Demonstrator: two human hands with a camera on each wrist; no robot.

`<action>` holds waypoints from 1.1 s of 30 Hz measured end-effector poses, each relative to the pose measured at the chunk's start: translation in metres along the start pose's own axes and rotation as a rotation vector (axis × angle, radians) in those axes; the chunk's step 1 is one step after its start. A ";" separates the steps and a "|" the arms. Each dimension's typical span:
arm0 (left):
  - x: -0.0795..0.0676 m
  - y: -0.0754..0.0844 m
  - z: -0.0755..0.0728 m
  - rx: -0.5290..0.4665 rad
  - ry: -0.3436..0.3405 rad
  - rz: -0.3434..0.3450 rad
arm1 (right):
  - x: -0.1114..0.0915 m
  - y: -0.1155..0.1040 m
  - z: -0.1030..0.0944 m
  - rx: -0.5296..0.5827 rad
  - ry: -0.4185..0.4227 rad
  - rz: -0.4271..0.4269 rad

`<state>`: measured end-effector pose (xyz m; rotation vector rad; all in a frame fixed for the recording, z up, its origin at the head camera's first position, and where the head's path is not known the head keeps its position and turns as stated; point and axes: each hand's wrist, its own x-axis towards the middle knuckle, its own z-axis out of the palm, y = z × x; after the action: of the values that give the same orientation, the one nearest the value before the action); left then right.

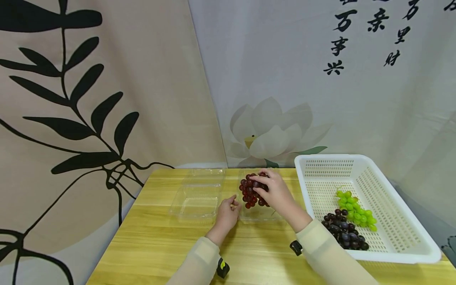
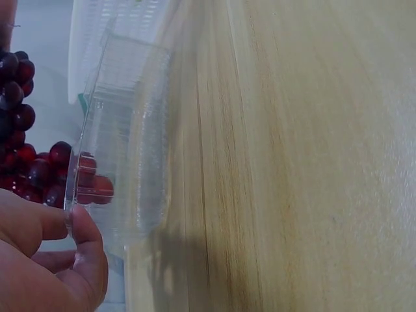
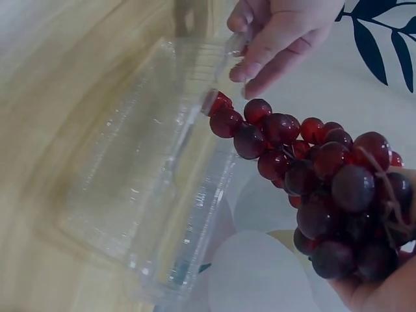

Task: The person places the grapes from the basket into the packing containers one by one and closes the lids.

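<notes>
In the head view, my right hand (image 1: 277, 194) grips a bunch of red grapes (image 1: 249, 190) from above, over a clear plastic box (image 1: 257, 216). The right wrist view shows the bunch (image 3: 305, 156) hanging over the box's rim, its lower tip at the edge near the left hand. My left hand (image 1: 227, 215) pinches the rim of this box at its left side, thumb on one face of the thin plastic, as the left wrist view shows with the box wall (image 2: 123, 156). Some grapes show through that wall.
Another clear plastic box (image 1: 199, 206) lies left of the hands on the wooden table (image 1: 160, 245). At the right stands a white slotted basket (image 1: 392, 256) holding green grapes (image 1: 356, 209) and dark grapes (image 1: 342, 231). A printed curtain (image 1: 160, 79) hangs behind the table.
</notes>
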<state>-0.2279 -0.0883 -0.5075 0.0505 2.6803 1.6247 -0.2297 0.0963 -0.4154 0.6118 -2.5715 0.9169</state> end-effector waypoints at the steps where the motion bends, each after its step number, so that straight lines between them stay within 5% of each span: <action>1: 0.000 0.000 0.000 -0.001 -0.001 0.001 | 0.000 0.000 0.001 0.007 -0.002 0.007; 33: -0.002 0.003 0.001 -0.038 0.014 -0.028 | -0.011 0.010 0.040 0.182 -0.010 0.106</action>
<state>-0.2259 -0.0860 -0.5056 0.0010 2.6471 1.6732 -0.2317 0.0805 -0.4548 0.5339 -2.5688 1.1951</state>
